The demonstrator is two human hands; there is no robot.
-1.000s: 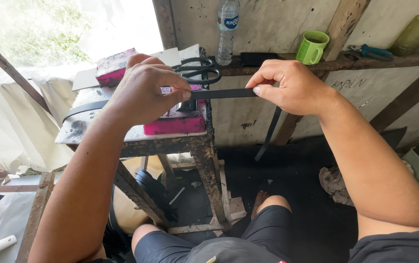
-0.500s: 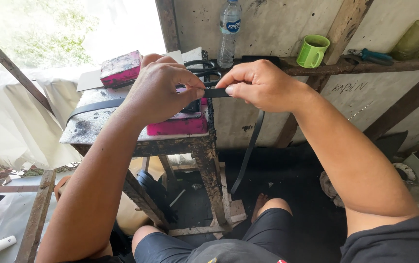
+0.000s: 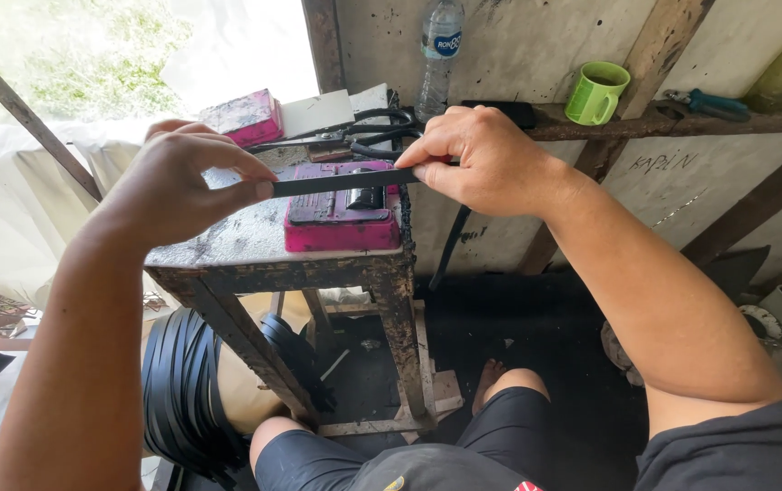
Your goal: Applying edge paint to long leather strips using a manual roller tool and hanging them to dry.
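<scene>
Black rubber-like strap (image 3: 341,181) is pulled taut between a seated person's two bare hands above a worn, rusty metal stand (image 3: 263,264). The left hand (image 3: 181,186) pinches one end between thumb and fingertips, closed on the strip; the right hand (image 3: 482,159) is clamped on it too, fingers curled over the top, and past that grip the strap drops away toward 6 o'clock, down beside the stand's leg. From the left hand the strap runs out toward 3 o'clock; from the right hand the taut span lies at 9 o'clock, just over a magenta box-shaped device (image 3: 341,214) sitting on the stand.

Judging from this tension, the narrow pinch at the left could slip, letting the strip snap back toward the right hand or whip across the device. Black-handled scissors (image 3: 368,132) lie just beyond the strap at 12 o'clock, close enough that a sudden jerk might carry knuckles onto them or knock them off the top. A coil of similar black strips (image 3: 186,391) hangs below the stand at 7 o'clock, and a green mug (image 3: 597,91) and a plastic bottle (image 3: 439,45) stand on the ledge behind, well apart from the hands.
</scene>
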